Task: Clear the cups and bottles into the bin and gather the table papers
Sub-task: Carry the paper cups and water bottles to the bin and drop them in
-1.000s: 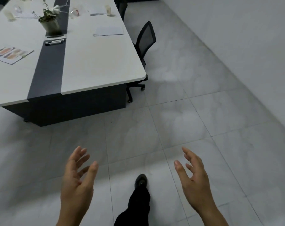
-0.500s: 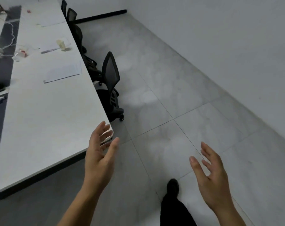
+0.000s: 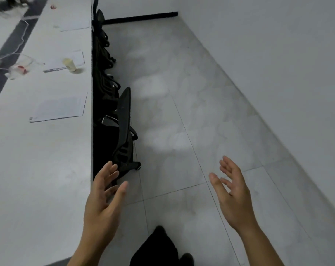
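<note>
While the left hand [image 3: 103, 204] and right hand [image 3: 233, 196] hang empty, fingers spread, papers [image 3: 59, 109] lie on the table [image 3: 38, 169] at ten o'clock, with a cup [image 3: 70, 64] beyond them at eleven. Chairs [image 3: 122, 127] crowd the table's edge at twelve.

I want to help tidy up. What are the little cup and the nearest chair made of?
The cup looks like cream paper or plastic, matte; too blurred to tell which. The chair looks like black plastic, dull, with open slots low in its back; mesh is possible.
</note>
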A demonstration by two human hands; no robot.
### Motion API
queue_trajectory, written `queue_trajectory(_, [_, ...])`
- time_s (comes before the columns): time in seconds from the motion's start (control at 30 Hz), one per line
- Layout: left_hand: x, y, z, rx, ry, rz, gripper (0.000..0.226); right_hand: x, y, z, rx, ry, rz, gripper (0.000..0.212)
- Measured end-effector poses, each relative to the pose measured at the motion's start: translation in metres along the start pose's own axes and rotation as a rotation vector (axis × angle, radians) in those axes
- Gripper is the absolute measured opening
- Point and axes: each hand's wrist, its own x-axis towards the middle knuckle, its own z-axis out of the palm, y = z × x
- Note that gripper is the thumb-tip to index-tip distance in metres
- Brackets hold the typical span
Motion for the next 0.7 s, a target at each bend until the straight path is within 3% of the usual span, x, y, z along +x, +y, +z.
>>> queue_trajectory(0.23, [0.163, -0.037, 0.068, -0.133, 0.172, -0.120, 0.056, 0.196, 0.004, 0.049, -0.097, -0.152, -0.001, 0.060])
queue_trajectory(0.43, [0.357, 0.001, 0.116, -0.139, 0.138, -0.083, 0.056, 0.377, -0.050, 0.068, -0.162, -0.152, -0.039, 0.053])
queue_trajectory(0.57, [0.472, 0.029, 0.140, -0.120, 0.059, -0.046, 0.055, 0.478, -0.083, 0.084, -0.123, -0.134, -0.058, 0.053])
queue_trajectory(0.7, [0.577, 0.023, 0.167, -0.092, 0.090, -0.053, 0.054, 0.585, -0.083, 0.123, -0.049, -0.117, -0.015, 0.048])
